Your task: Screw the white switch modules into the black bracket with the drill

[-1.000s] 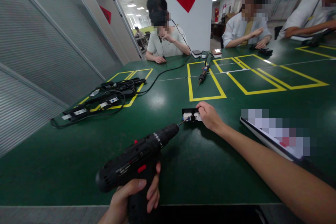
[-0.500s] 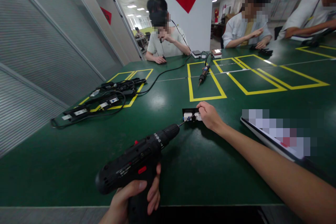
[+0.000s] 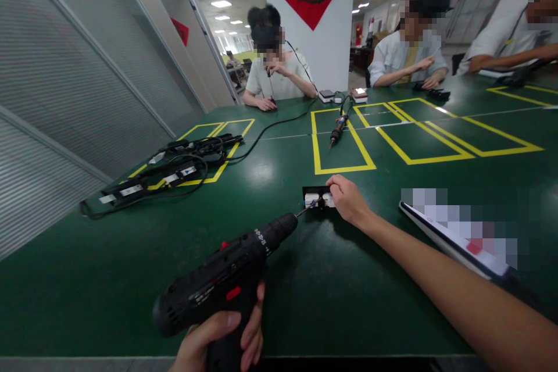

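My left hand (image 3: 222, 340) grips the handle of a black cordless drill (image 3: 222, 279) at the near table edge. The drill's thin bit reaches up and right to a small black-and-white part (image 3: 314, 196) lying on the green table (image 3: 131, 267). My right hand (image 3: 346, 197) holds that part from its right side, fingers curled over it, with my bare forearm stretching back to the lower right.
A flat white-edged device (image 3: 453, 238) lies right of my forearm. Black power strips and cables (image 3: 170, 168) sit at the left. A corded screwdriver (image 3: 336, 131) rests inside a yellow taped box. Three people sit at the far side.
The view has tilted slightly, so everything sits a little lower in frame. Both hands, the drill and the part keep the same positions relative to each other.
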